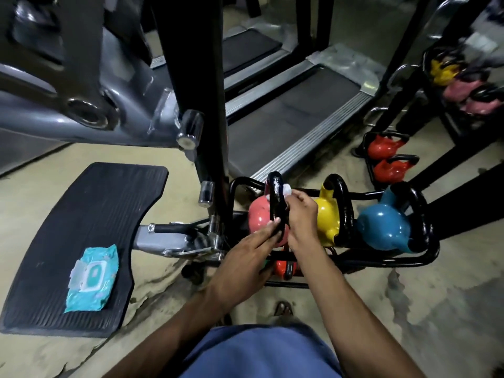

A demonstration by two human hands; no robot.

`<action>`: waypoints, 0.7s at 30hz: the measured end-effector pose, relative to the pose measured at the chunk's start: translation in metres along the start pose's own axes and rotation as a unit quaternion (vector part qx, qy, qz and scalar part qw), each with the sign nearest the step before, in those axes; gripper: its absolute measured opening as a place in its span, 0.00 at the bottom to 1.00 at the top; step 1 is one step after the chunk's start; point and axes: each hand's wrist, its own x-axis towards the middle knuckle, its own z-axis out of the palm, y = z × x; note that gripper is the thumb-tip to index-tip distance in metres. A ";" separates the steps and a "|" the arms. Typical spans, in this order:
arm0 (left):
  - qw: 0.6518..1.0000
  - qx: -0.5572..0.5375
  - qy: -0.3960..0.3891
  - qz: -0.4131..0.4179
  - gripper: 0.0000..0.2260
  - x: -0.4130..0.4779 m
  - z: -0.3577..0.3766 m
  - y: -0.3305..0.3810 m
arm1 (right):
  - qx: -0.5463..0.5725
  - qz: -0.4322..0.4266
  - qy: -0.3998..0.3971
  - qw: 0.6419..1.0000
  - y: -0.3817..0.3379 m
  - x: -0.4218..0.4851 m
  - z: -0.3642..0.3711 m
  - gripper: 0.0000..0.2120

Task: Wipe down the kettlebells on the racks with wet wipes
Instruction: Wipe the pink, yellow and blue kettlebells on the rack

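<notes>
- Head view showed the pink kettlebell (pixel 259 218) seated at the left end of the near rack (pixel 381 260), top tier, with its black handle (pixel 275 197) standing upright.
- The left hand (pixel 252 251) gripped the lower part of that handle, fingers and thumb closed round it, apparently steadying the bell.
- The right hand (pixel 301 214) pinched a white wet wipe (pixel 287 190) against the upper part of the handle; only a small corner of the wipe showed past the fingers.
- Judged stage: handle being wiped. Whether the pink body had been done could not be told.
- A yellow kettlebell (pixel 327 219) stood just beside the right hand, with a blue kettlebell (pixel 381 227) beyond it on the same tier.
- The wipes pack (pixel 92 279) lay on a black mat (pixel 81 214), well apart to the left, its flap apparently lifted.
- A second rack further right carried red kettlebells (pixel 384 147); the bells above them were blurred.
- Risks noted:
  - A wet handle could slip in the left hand's grip and let the bell tip against the yellow one or off the rail.
  - Fingers between handle and neighbouring bell could be pinched if either shifted.
  - One small wipe could dry or load with dirt before the remaining bells were reached.
  - The open pack could dry out.
</notes>
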 end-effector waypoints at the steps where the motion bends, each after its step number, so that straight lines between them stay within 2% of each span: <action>1: 1.000 -0.003 0.000 0.006 0.33 -0.001 -0.001 -0.002 | 0.048 0.072 -0.042 0.995 -0.003 0.001 0.000 0.11; 3: 1.000 -0.006 0.003 0.013 0.31 -0.002 -0.003 -0.004 | 0.113 0.200 -0.129 0.965 -0.008 0.003 -0.002 0.15; 4: 1.000 -0.004 0.005 0.016 0.31 -0.003 -0.003 -0.006 | 0.129 0.229 -0.149 0.953 -0.010 0.007 -0.002 0.17; 7: 1.000 -0.011 -0.003 0.021 0.32 -0.002 -0.004 -0.007 | 0.136 0.210 -0.132 0.959 -0.008 0.011 0.000 0.19; 8: 0.999 -0.018 -0.009 0.025 0.33 -0.002 -0.004 -0.008 | 0.129 0.173 -0.104 0.971 -0.004 0.009 0.002 0.16; 10: 0.999 -0.024 -0.014 0.028 0.35 -0.002 -0.003 -0.010 | 0.039 0.018 -0.028 0.999 0.003 0.002 0.001 0.07; 11: 0.999 -0.023 -0.013 0.027 0.35 -0.002 -0.003 -0.010 | -0.063 -0.082 0.001 0.995 0.004 0.000 -0.003 0.05; 12: 0.999 -0.021 -0.011 0.024 0.35 -0.002 -0.003 -0.010 | -0.173 -0.179 0.007 0.969 0.004 0.000 -0.007 0.04; 14: 1.000 -0.018 -0.011 0.014 0.33 -0.001 -0.001 -0.010 | -0.349 -0.333 -0.050 0.875 -0.004 0.004 -0.011 0.04; 15: 1.000 -0.017 -0.011 0.007 0.32 -0.001 0.000 -0.009 | -0.428 -0.386 -0.096 0.811 -0.008 0.008 -0.010 0.05; 16: 1.000 -0.018 -0.012 -0.001 0.31 -0.001 0.001 -0.007 | -0.518 -0.419 -0.140 0.733 -0.014 0.008 -0.006 0.06; 18: 1.000 -0.018 -0.013 -0.012 0.31 -0.001 0.001 -0.003 | -0.697 -0.437 -0.188 0.537 -0.024 0.007 0.006 0.08; 19: 1.000 -0.017 -0.012 -0.014 0.31 -0.002 0.002 -0.001 | -0.751 -0.440 -0.204 0.448 -0.028 0.005 0.012 0.09; 20: 1.000 -0.016 -0.010 -0.016 0.32 -0.003 0.002 0.001 | -0.784 -0.436 -0.217 0.385 -0.031 0.004 0.016 0.10; 21: 1.000 -0.017 -0.007 -0.019 0.32 -0.003 0.002 0.003 | -0.797 -0.438 -0.227 0.349 -0.034 0.002 0.019 0.11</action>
